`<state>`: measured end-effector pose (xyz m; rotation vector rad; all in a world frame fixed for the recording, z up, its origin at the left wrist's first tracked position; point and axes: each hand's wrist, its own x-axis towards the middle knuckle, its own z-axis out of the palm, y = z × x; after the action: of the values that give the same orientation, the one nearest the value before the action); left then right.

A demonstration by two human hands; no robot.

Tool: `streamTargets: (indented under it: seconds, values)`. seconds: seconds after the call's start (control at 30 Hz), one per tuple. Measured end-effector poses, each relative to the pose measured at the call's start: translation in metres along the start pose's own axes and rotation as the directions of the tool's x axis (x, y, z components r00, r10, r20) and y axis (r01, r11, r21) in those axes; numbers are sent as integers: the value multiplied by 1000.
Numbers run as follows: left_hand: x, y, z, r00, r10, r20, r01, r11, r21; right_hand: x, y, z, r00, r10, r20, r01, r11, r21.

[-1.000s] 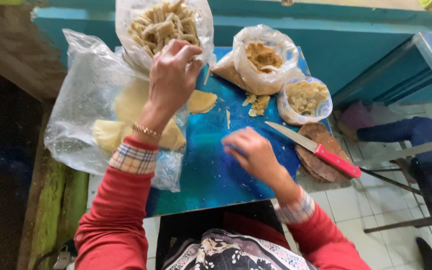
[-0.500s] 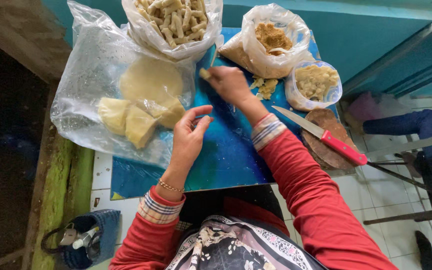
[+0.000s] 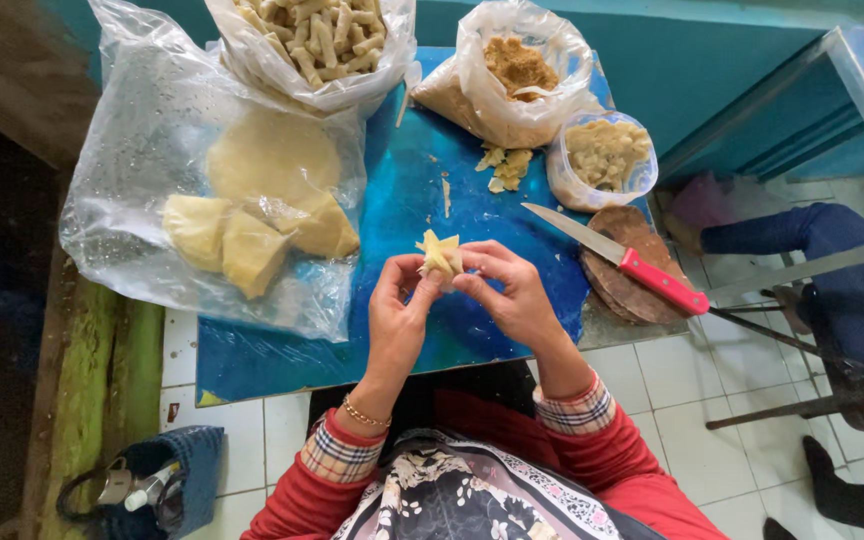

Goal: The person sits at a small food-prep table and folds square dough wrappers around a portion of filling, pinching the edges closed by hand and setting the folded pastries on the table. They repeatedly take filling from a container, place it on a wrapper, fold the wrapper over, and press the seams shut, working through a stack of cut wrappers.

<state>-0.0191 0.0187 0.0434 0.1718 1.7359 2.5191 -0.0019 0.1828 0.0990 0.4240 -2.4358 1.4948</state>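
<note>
My left hand [image 3: 399,312] and my right hand [image 3: 508,290] meet over the near part of a blue table [image 3: 422,200]. Between their fingertips they pinch one small pale yellow piece of dough [image 3: 439,253]. To the left lies a clear plastic bag [image 3: 132,150] with flat rounds and wedges of the same dough [image 3: 252,215]. A bag of rolled dough sticks [image 3: 312,35] stands at the far edge. A bag of brown crumbly filling [image 3: 515,70] stands at the far right, with a small bag of pale chunks [image 3: 604,155] beside it.
A red-handled knife [image 3: 632,262] lies on a round wooden board [image 3: 627,265] at the table's right edge. Dough scraps [image 3: 505,168] lie near the filling bag. A person's leg [image 3: 822,250] is at the right. A blue basket [image 3: 167,480] sits on the tiled floor.
My right hand has come back from the far bags with a dough piece. My left hand has risen from the table to meet it; both now hold the piece.
</note>
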Motion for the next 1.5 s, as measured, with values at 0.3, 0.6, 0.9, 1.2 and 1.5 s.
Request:
streamTargets:
  seconds: [0.3,0.6,0.9,1.2,1.5]
  values:
    - [-10,-12,-12,999,-9,-51,8,1000,-19,-10,50,-2,850,526,12,-437,692,574]
    - [-12,-11,-28,995,-45,-86,31,986,-163,-4,31,0,935,85,-345,-170,960,-223]
    - [-20,-11,-32,995,-31,-90,14,983,-184,-19,5,-21,1000,1,-18,-9,880,-475]
    - [-22,-8,-32,998,9,-65,-21,982,-186,-29,9,-7,976,-214,47,184,684,-706]
    - [-21,-11,-30,998,-18,-60,12,994,-108,-33,-6,-51,993,-58,100,108,783,-612]
